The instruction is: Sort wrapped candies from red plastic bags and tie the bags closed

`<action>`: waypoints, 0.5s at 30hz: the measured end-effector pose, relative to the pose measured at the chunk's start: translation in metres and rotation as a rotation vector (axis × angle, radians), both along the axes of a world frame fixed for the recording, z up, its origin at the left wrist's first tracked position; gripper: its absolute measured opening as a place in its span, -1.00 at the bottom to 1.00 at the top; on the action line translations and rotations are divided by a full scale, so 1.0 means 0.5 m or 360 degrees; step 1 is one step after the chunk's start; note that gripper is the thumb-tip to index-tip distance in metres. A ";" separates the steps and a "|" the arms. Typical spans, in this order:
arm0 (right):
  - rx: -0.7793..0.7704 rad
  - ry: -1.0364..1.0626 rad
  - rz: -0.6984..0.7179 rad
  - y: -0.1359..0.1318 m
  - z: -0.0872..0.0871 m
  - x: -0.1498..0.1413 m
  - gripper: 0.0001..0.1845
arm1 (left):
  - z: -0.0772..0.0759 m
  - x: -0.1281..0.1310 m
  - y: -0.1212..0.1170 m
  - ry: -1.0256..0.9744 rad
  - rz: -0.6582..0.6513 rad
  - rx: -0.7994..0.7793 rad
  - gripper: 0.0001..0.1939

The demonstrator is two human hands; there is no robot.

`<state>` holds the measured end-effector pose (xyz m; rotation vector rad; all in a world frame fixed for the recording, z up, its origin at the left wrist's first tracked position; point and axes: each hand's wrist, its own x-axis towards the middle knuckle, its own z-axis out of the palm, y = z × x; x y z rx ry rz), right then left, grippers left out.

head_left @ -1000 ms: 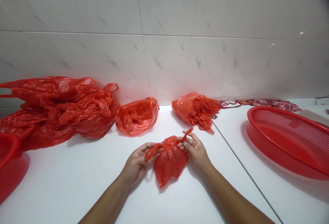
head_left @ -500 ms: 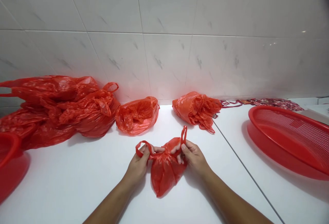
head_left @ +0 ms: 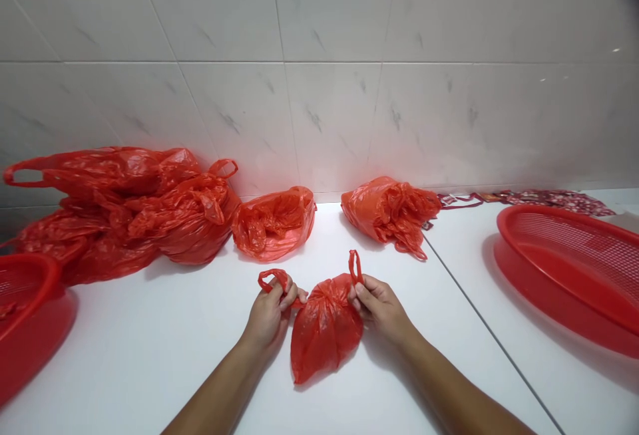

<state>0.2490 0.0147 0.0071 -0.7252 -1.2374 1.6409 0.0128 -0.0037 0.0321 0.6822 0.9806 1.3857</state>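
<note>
A small red plastic bag (head_left: 327,332) rests on the white table in front of me, its body filled and its neck gathered at the top. My left hand (head_left: 272,305) is closed around one handle, whose loop sticks up above the fingers. My right hand (head_left: 378,305) pinches the other handle, with that loop standing upright over the thumb. Both handles are drawn out to either side of the gathered neck. What lies inside the bag cannot be made out through the plastic.
Red plastic bags (head_left: 164,215) are heaped at the back left. An opened red bag (head_left: 273,222) and a crumpled red bag (head_left: 389,212) lie by the tiled wall. Red baskets stand at the left (head_left: 44,335) and right (head_left: 564,295). Patterned fabric (head_left: 554,201) lies at the back right.
My fingers have drawn back from the bag's neck to its sides and closed on the handles. The neck looks more tightly gathered. The view has shifted slightly left.
</note>
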 end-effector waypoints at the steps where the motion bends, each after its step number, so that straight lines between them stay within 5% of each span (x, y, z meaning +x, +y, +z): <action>1: 0.0045 -0.0046 -0.0022 0.001 -0.001 0.005 -0.48 | 0.000 -0.004 0.001 0.0029 -0.0029 0.0025 -0.69; 5: 0.0452 -0.0334 -0.0307 0.010 0.001 0.026 -0.58 | -0.001 -0.028 0.010 0.0193 -0.0129 0.0050 -0.84; 8: 0.0749 -0.0562 -0.0397 0.018 0.005 0.040 -0.62 | -0.003 -0.052 0.015 0.0287 -0.0404 0.0071 -0.56; 12: 0.0764 -0.0759 -0.0131 0.014 0.005 0.049 -0.26 | 0.011 -0.080 0.009 0.0212 -0.0998 0.0109 -0.21; 15: 0.0676 -0.0957 0.0142 0.004 0.005 0.047 -0.03 | 0.028 -0.098 0.008 0.0238 -0.1231 -0.0059 -0.25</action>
